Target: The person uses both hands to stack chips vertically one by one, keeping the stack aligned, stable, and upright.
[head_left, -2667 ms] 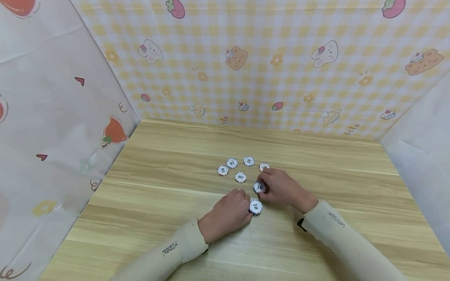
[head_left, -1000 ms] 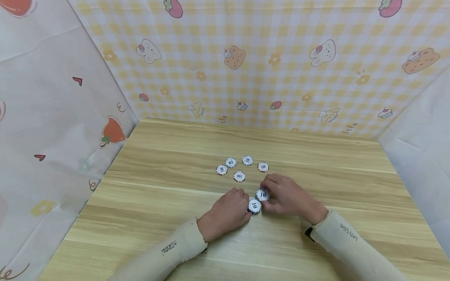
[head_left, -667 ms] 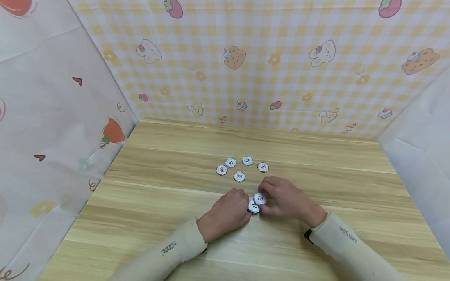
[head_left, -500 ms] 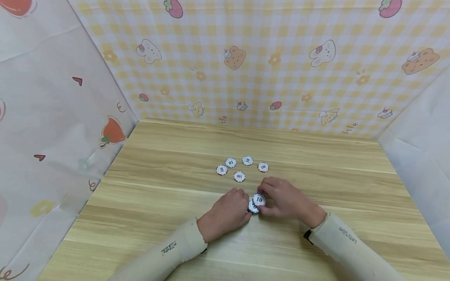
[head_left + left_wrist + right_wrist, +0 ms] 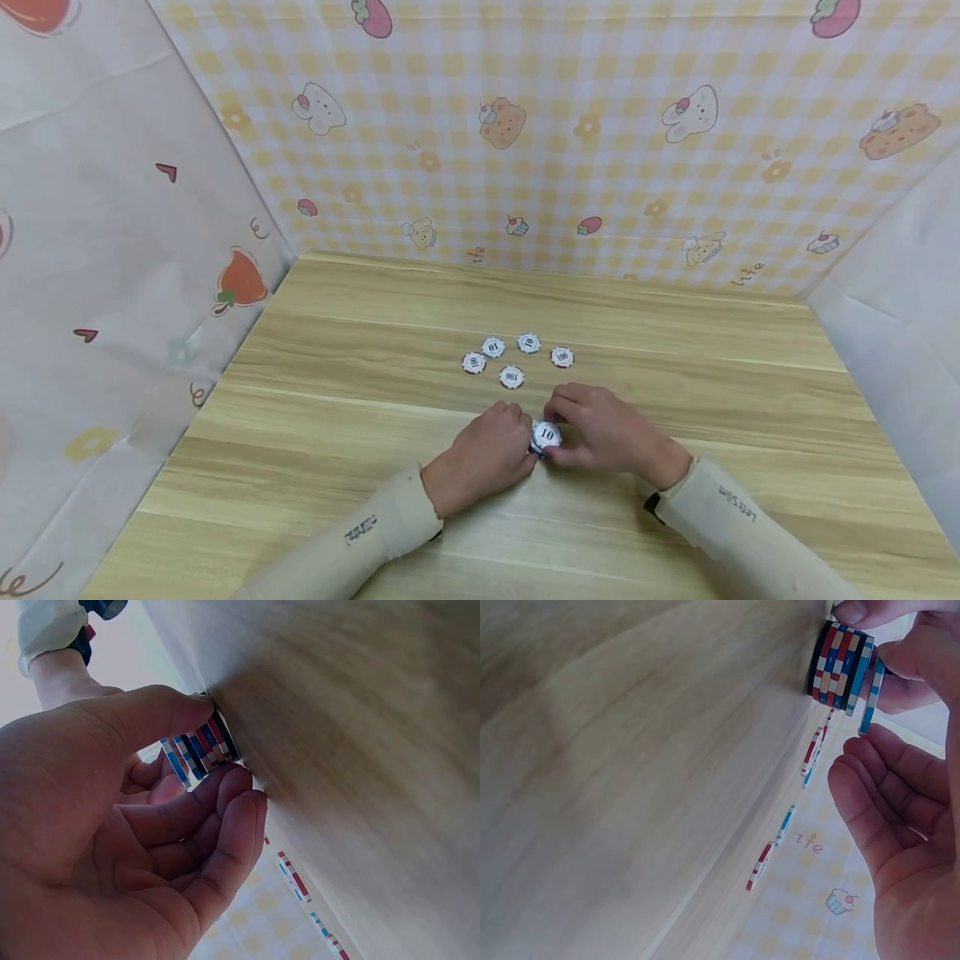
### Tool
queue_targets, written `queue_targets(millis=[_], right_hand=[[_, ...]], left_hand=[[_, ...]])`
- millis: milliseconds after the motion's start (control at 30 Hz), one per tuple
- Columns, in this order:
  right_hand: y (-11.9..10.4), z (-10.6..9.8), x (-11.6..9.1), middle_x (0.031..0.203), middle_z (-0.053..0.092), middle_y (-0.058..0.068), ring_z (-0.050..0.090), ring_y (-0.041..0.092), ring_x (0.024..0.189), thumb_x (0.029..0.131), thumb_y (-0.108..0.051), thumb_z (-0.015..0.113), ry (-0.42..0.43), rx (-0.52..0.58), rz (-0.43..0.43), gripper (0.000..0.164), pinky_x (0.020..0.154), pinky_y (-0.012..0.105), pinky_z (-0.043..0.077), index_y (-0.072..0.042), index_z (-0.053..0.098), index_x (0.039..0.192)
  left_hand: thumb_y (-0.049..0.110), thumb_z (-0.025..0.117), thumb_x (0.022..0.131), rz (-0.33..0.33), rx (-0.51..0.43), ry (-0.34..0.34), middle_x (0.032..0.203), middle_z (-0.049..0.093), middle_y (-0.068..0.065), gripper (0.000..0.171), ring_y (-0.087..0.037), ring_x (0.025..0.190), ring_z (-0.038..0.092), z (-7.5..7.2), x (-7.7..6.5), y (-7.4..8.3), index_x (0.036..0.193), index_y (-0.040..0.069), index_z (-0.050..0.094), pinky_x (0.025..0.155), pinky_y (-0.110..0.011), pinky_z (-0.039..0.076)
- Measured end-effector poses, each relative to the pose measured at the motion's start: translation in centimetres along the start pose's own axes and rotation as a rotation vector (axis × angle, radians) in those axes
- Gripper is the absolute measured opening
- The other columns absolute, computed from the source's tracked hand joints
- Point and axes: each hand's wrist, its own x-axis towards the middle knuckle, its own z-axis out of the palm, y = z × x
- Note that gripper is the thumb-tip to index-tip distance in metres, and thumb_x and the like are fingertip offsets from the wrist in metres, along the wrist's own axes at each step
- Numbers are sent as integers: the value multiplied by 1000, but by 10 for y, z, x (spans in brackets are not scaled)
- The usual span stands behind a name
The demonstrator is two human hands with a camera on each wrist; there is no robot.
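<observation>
In the head view my left hand [image 5: 480, 454] grips a short stack of poker chips standing on the table, its thumb and fingers curled around the sides. The left wrist view shows the stack [image 5: 206, 746] edge-on, with black, red, blue and light-blue striped rims. My right hand [image 5: 607, 429] pinches a white chip marked 10 [image 5: 547, 434] over the top of that stack. Seen from the right wrist, this light-blue-edged chip [image 5: 871, 699] is slightly tilted, with a narrow gap between part of it and the stack [image 5: 836, 667].
Several loose chips lie flat behind the hands: two marked 10 [image 5: 528, 342] and three marked 100 [image 5: 512, 377]. The wooden table [image 5: 360, 333] meets a yellow checked cloth [image 5: 450, 183] at the back and a white printed cloth [image 5: 135, 250] at the left.
My right hand has brought the 10 chip from the stack's right, toward me and leftward, until it covers the stack's top. The left hand has stayed around the stack.
</observation>
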Motion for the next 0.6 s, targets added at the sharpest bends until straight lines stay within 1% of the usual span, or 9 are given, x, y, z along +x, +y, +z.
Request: queue_targets(millis=[233,600], right_hand=[[-1,2,1,98,68,-4,61,7,84,86,-29,91,-4,6,-15,32,75,30,57,-8,74,104],[0,5,2,97,67,-5,60,6,84,86,-28,91,-1,17,-23,31,75,30,56,-9,74,103]], left_hand=[[30,80,99,6,-2,20,84,65,-3,29,-14,73,53,0,-1,-1,99,1,76,70,-27,48],[31,81,98,14,18,27,84,65,-3,31,-13,73,53,2,-1,-1,101,1,76,70,-26,47]])
